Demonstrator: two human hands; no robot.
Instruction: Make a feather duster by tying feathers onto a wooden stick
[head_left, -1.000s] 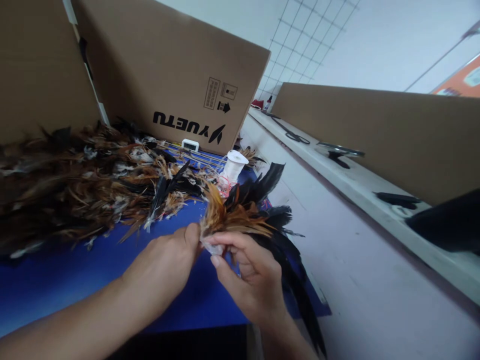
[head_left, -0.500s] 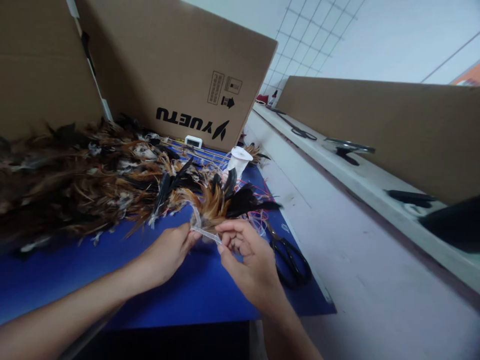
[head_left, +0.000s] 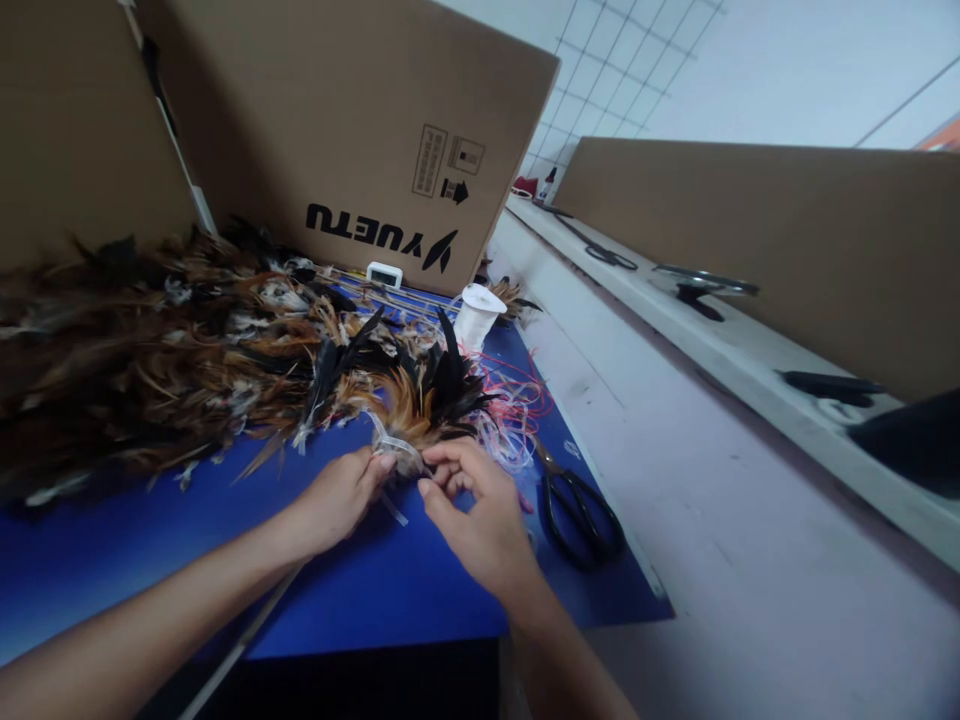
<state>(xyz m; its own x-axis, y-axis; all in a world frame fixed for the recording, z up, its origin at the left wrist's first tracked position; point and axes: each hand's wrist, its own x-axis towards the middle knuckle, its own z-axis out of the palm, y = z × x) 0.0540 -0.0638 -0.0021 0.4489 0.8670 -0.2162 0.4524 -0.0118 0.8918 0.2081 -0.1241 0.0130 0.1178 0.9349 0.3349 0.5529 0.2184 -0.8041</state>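
My left hand (head_left: 346, 500) is closed on the base of a feather bundle (head_left: 401, 400), with brown and black feathers fanning up and away from me. A sheer white ribbon (head_left: 391, 442) lies across the bundle's base, and a strip of it hangs below my left fingertips. At the base's right side is my right hand (head_left: 476, 510), fingers curled and thumb near the forefinger. What those fingertips pinch is too small to make out. Right of that hand, black-handled scissors (head_left: 581, 520) lie on the blue mat (head_left: 390, 610).
A large heap of loose feathers (head_left: 172, 360) covers the left side. Behind stand a white ribbon spool (head_left: 478, 315), a small white digital display (head_left: 385, 275) and a cardboard box (head_left: 352, 120). Pink and white strands (head_left: 517, 410) are tangled near the scissors. A ledge (head_left: 720, 320) with tools runs along the right.
The ribbon stretched between my hands now lies across the bundle's base, with a strip hanging beneath. My right hand has shifted slightly left, closer to my left. The black feathers have swung leftward.
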